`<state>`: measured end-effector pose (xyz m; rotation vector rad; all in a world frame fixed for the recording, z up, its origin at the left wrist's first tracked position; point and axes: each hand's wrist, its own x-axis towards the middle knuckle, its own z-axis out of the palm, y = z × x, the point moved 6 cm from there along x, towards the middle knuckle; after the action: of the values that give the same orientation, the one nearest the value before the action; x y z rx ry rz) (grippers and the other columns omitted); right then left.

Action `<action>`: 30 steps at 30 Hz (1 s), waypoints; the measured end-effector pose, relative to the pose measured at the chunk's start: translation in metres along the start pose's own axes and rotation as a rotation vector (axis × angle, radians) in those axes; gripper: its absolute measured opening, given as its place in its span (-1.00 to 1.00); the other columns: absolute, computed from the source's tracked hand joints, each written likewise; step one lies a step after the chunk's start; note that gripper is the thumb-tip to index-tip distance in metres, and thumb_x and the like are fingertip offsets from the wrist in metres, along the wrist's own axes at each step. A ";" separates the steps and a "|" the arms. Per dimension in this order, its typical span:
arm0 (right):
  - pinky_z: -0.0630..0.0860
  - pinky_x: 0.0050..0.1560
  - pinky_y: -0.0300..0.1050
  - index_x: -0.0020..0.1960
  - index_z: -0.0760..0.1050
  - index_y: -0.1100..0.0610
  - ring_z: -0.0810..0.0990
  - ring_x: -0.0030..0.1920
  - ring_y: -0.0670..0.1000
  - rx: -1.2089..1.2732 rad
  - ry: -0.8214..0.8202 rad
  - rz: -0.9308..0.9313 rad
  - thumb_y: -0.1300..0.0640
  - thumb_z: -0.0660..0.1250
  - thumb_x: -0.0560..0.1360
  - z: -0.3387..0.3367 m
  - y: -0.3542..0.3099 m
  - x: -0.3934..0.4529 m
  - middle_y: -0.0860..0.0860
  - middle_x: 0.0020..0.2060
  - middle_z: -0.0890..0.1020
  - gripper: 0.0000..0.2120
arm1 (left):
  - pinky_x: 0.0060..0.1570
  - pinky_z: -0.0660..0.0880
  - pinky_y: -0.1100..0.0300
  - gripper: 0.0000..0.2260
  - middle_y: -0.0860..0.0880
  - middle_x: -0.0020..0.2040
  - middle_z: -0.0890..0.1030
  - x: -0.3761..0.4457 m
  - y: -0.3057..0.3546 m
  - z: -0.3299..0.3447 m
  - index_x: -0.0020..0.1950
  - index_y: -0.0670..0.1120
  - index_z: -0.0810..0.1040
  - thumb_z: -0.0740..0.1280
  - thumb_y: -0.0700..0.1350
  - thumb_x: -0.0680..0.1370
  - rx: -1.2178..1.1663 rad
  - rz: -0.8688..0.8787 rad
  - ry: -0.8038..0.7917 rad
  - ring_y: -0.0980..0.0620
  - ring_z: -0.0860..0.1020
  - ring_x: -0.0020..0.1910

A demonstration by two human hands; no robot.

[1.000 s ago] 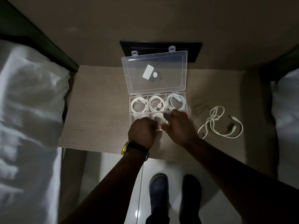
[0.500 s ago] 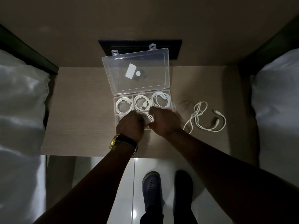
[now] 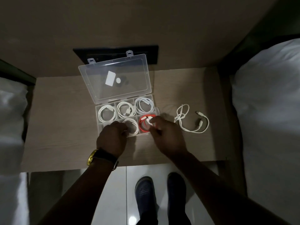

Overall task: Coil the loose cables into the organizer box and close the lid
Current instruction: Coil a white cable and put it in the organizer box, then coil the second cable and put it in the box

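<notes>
A clear plastic organizer box (image 3: 96, 111) sits on the wooden table with its lid (image 3: 116, 78) standing open at the back. Three coiled white cables fill the back compartments. The front middle compartment holds another white coil (image 3: 132, 126), and my left hand (image 3: 112, 138) rests on its left side, fingers curled over it. A red coiled cable (image 3: 143, 125) lies in the front right compartment. My right hand (image 3: 167, 135) hovers at that compartment's right edge, fingers apart, fingertips near the red cable's white plugs. A loose white cable (image 3: 191, 120) lies tangled on the table to the right.
The small wooden table (image 3: 61, 127) stands between two white-covered beds (image 3: 269, 111). A black wall panel (image 3: 152, 54) sits behind the lid. A watch is on my left wrist. Below the table's front edge are a tiled floor and my dark shoes (image 3: 144, 190).
My right hand has drawn back to the right, uncovering the red coil in the front right compartment. My left hand stays on the front middle white coil. The camera view has shifted.
</notes>
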<state>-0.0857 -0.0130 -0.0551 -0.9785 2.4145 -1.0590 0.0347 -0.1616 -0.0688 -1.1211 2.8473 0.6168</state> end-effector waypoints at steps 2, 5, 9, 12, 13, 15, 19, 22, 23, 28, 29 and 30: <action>0.54 -0.25 -0.11 -0.06 0.54 -0.01 0.65 -0.27 -0.01 0.075 0.132 0.132 0.00 0.31 0.52 -0.033 0.032 -0.011 -0.03 -0.28 0.69 -0.92 | -0.19 0.51 0.02 -0.83 -0.12 -0.12 0.68 -0.005 -0.001 -0.002 -0.08 -0.05 0.68 0.46 -0.26 0.39 -0.013 0.020 0.024 -0.24 0.62 -0.14; 0.50 -0.18 -0.06 -0.15 0.58 0.12 0.63 -0.25 0.10 0.133 0.331 0.322 0.24 0.39 0.52 -0.080 0.090 -0.025 0.06 -0.28 0.65 -0.92 | -0.18 0.51 0.01 -0.81 -0.12 -0.14 0.66 -0.009 -0.001 -0.008 -0.08 -0.07 0.68 0.47 -0.30 0.38 -0.011 0.064 0.074 -0.22 0.59 -0.19; 0.49 -0.14 -0.01 -0.24 0.56 0.29 0.62 -0.23 0.20 0.116 0.347 0.429 0.30 0.40 0.49 -0.106 0.135 -0.034 0.21 -0.28 0.65 -0.87 | -0.19 0.42 0.10 -0.80 -0.08 -0.20 0.63 -0.014 0.026 -0.018 -0.13 -0.08 0.65 0.45 -0.36 0.36 -0.096 0.124 0.177 -0.14 0.56 -0.26; 0.47 -0.15 -0.02 -0.33 0.53 0.11 0.59 -0.24 0.13 0.135 0.328 0.455 0.23 0.34 0.45 -0.103 0.146 -0.029 0.09 -0.31 0.63 -0.81 | -0.18 0.49 0.10 -0.82 -0.08 -0.19 0.64 -0.018 0.069 -0.009 -0.13 -0.09 0.64 0.43 -0.36 0.39 -0.224 0.144 0.137 -0.09 0.57 -0.24; 0.46 -0.16 -0.05 -0.33 0.51 0.04 0.59 -0.23 0.13 0.155 0.335 0.491 0.29 0.34 0.46 -0.104 0.151 -0.027 0.07 -0.30 0.62 -0.76 | -0.18 0.48 0.12 -0.83 -0.07 -0.18 0.65 -0.018 0.085 -0.004 -0.13 -0.09 0.64 0.42 -0.34 0.41 -0.267 0.155 0.107 -0.07 0.58 -0.23; 0.46 -0.10 -0.05 -0.21 0.54 0.06 0.62 -0.12 0.17 0.106 0.303 0.599 0.31 0.34 0.50 -0.101 0.171 -0.025 0.20 -0.16 0.66 -0.80 | -0.17 0.48 0.11 -0.87 -0.07 -0.16 0.66 -0.015 0.116 0.006 -0.12 -0.11 0.64 0.39 -0.31 0.44 -0.340 0.190 0.038 -0.07 0.58 -0.20; 0.41 -0.09 -0.04 -0.15 0.55 0.22 0.65 -0.01 0.23 -0.049 0.139 0.715 0.16 0.39 0.50 -0.092 0.194 -0.023 0.31 -0.07 0.67 -0.88 | -0.18 0.48 -0.03 -0.91 -0.15 -0.19 0.64 -0.003 0.168 0.018 -0.15 -0.19 0.62 0.34 -0.32 0.45 -0.428 0.266 -0.021 -0.13 0.57 -0.20; 0.45 0.05 0.00 -0.08 0.61 0.28 0.62 0.05 0.26 0.023 0.092 0.585 0.22 0.18 0.53 -0.096 0.182 -0.011 0.30 0.00 0.66 -0.75 | -0.16 0.48 0.00 -0.91 -0.16 -0.17 0.65 0.004 0.192 0.021 -0.15 -0.21 0.61 0.34 -0.36 0.45 -0.467 0.301 -0.029 -0.12 0.57 -0.17; 0.46 -0.02 -0.02 -0.20 0.57 0.19 0.64 -0.03 0.24 0.052 0.136 0.584 0.21 0.22 0.50 -0.100 0.179 -0.007 0.27 -0.09 0.67 -0.81 | -0.15 0.47 0.04 -0.90 -0.15 -0.16 0.65 0.007 0.196 0.021 -0.15 -0.21 0.62 0.34 -0.36 0.45 -0.479 0.302 -0.030 -0.11 0.57 -0.15; 0.56 -0.03 0.04 -0.31 0.39 0.03 0.64 -0.11 0.21 -0.079 0.103 0.746 0.00 0.46 0.37 -0.104 0.192 -0.022 0.16 -0.17 0.65 -0.74 | -0.13 0.48 0.00 -0.87 -0.20 -0.12 0.64 0.015 0.188 0.024 -0.09 -0.23 0.61 0.33 -0.38 0.43 -0.427 0.192 0.069 -0.19 0.58 -0.13; 0.56 0.01 0.03 -0.21 0.50 0.06 0.65 -0.05 0.21 -0.115 0.035 0.753 0.00 0.46 0.38 -0.101 0.193 -0.025 0.19 -0.09 0.67 -0.82 | -0.10 0.47 -0.01 -0.84 -0.22 -0.08 0.63 0.015 0.181 0.027 -0.04 -0.24 0.61 0.32 -0.39 0.42 -0.399 0.134 0.082 -0.22 0.58 -0.09; 0.53 0.07 0.00 -0.07 0.57 0.13 0.65 0.04 0.22 -0.148 -0.021 0.733 0.05 0.43 0.42 -0.098 0.194 -0.026 0.22 0.01 0.67 -0.83 | -0.06 0.47 -0.02 -0.79 -0.25 -0.02 0.62 0.014 0.175 0.032 0.02 -0.26 0.59 0.31 -0.39 0.41 -0.366 0.080 0.066 -0.24 0.57 -0.04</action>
<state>-0.2090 0.1511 -0.1327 -0.0867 2.5240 -0.5996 -0.0952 -0.0430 -0.0383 -1.0854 2.9232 1.1659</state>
